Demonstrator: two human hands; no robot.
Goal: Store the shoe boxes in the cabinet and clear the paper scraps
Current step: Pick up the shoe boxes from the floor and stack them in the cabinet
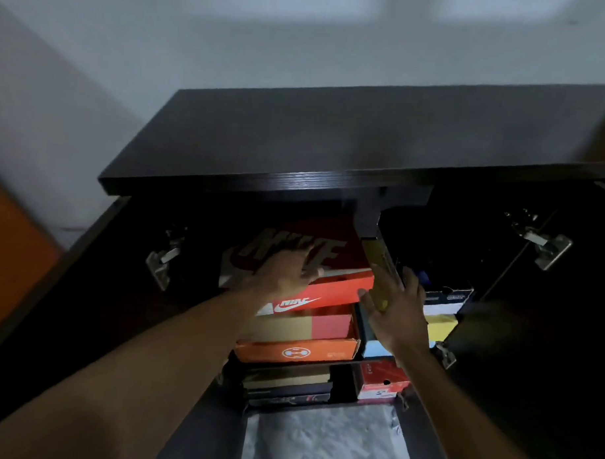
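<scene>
A dark wooden cabinet point(330, 182) stands open below me, both doors swung wide. A red Nike shoe box point(329, 293) lies on top of a stack on the upper left shelf. My left hand point(286, 273) rests flat on its lid, fingers spread. Under it sit a tan and red box point(308, 325) and an orange box point(296, 353). My right hand point(397, 315) presses against a narrow yellow box point(382, 266) that stands on edge beside the cabinet's middle post. More boxes point(383, 379) fill the lower shelf.
The left door point(87, 273) and right door point(548, 306) hang open with metal hinges showing. A white and a yellow box point(442, 313) sit in the right compartment. Light grey floor point(321, 439) shows below. An orange object point(12, 253) stands at the far left by the wall.
</scene>
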